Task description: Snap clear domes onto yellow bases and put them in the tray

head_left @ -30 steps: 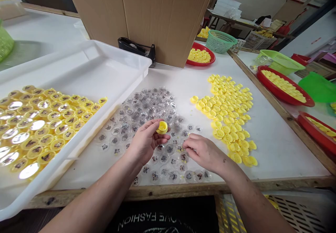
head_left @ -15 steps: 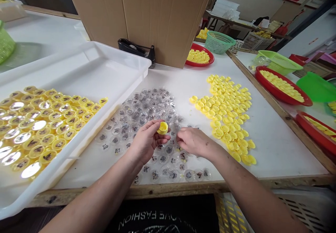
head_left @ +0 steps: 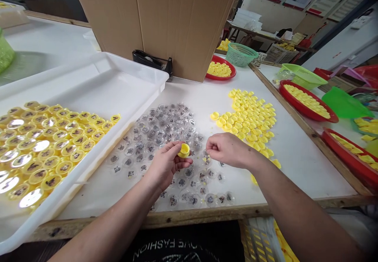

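A small round yellow cup [head_left: 184,150] is pinched between the thumb and fingers of my left hand [head_left: 168,160], its hollow side turned up towards me. My right hand [head_left: 226,150] is apart from it on the right, with the fingers curled together; whatever they hold, if anything, is hidden. Beneath and around both hands spread clear round discs [head_left: 159,136] with small printed animal pictures. A pile of similar yellow cups [head_left: 251,114] lies beyond my right hand. Tiny yellow scraps lie among the discs close to my right fingers.
At left, a white tray [head_left: 134,63] holds rows of yellow cups topped with printed discs. A large cardboard box [head_left: 165,22] and a black tape dispenser [head_left: 152,62] stand behind. Red trays [head_left: 307,110] of yellow pieces sit past a wooden strip at right. A wooden edge [head_left: 203,214] borders the table's front.
My right hand has moved right and slightly up, away from my left hand. The left hand keeps the yellow cup at nearly the same place. The view has shifted a little.
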A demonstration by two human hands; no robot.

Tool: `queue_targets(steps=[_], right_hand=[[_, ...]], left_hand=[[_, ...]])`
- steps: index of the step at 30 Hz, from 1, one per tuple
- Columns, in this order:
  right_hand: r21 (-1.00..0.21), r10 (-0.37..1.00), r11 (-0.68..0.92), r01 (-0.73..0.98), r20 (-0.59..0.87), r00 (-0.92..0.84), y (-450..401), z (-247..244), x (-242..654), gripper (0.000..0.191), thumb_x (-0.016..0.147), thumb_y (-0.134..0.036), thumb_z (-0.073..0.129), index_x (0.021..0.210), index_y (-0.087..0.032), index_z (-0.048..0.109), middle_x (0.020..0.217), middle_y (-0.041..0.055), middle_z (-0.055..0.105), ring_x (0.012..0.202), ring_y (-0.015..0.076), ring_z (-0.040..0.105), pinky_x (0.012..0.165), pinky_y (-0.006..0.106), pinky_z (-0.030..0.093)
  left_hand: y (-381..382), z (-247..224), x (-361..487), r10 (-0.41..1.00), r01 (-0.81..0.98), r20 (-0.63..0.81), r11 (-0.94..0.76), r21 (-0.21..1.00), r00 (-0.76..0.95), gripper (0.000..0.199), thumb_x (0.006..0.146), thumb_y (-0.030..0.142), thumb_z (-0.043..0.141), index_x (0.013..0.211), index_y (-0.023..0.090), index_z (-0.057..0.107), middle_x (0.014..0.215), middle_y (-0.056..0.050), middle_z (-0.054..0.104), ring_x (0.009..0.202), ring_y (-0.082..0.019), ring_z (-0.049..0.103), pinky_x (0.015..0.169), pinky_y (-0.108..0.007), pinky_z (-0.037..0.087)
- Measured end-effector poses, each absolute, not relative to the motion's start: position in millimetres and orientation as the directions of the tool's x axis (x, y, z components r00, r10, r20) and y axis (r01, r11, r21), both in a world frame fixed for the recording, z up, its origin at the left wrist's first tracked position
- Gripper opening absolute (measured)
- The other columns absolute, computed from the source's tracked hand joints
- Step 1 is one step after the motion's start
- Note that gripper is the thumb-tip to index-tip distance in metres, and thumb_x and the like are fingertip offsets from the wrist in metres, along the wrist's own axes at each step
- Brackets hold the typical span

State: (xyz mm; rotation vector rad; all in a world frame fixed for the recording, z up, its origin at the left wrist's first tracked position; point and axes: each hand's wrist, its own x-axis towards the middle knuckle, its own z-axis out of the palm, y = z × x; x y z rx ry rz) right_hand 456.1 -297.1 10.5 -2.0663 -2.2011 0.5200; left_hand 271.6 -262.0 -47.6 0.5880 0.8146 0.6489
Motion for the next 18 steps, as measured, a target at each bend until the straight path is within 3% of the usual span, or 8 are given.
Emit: queue_targets(steps=[5, 8, 12, 18], right_hand=[[-0.232, 0.994, 0.083, 0.969, 0.093, -0.063, -296, 30, 439, 0.013, 0.073, -0.013, 0.052, 0.062, -0.019, 0.055, 0.064, -0.002, 0.055, 0.058, 0.0116, 0.048, 0.055, 0.024, 0.034], [-0.061, 0.943, 0.162, 0.985, 0.305, -0.136, -300, 20, 423, 0.019, 0.083, -0.014, 0.045, 0.069, -0.018, 0.057, 0.068, 0.0022, 0.055, 0.064, 0.0147, 0.05, 0.06, 0.027, 0.037], [0.123, 0.849, 0.217, 0.968, 0.466, -0.25, -311, -4, 412, 0.022, 0.086, -0.012, 0.043, 0.072, -0.018, 0.059, 0.069, 0.006, 0.056, 0.069, 0.0183, 0.051, 0.065, 0.031, 0.039], [0.149, 0.68, 0.283, 0.948, 0.665, -0.307, -320, -37, 417, 0.013, 0.082, -0.011, 0.056, 0.092, -0.019, 0.057, 0.078, 0.005, 0.061, 0.073, 0.0174, 0.055, 0.066, 0.031, 0.042]], left_hand=[[-273, -47, 276, 0.589, -0.197, -0.525, 0.759, 0.62, 0.614, 0.019, 0.085, 0.019, 0.052, 0.1, 0.008, 0.055, 0.08, -0.014, 0.066, 0.059, -0.016, 0.066, 0.05, -0.019, 0.053], [-274, -47, 277, 0.555, -0.205, -0.531, 0.789, 0.579, 0.64, 0.019, 0.085, 0.017, 0.05, 0.1, 0.007, 0.056, 0.08, -0.013, 0.066, 0.059, -0.016, 0.067, 0.051, -0.019, 0.054], [-269, -48, 276, 0.584, -0.265, -0.506, 0.78, 0.567, 0.635, 0.016, 0.086, 0.018, 0.049, 0.091, 0.006, 0.058, 0.076, -0.013, 0.065, 0.059, -0.016, 0.067, 0.05, -0.019, 0.054], [-265, -46, 273, 0.608, -0.318, -0.473, 0.767, 0.557, 0.637, 0.014, 0.084, 0.015, 0.051, 0.091, 0.006, 0.059, 0.08, -0.012, 0.065, 0.061, -0.015, 0.066, 0.05, -0.017, 0.054]])
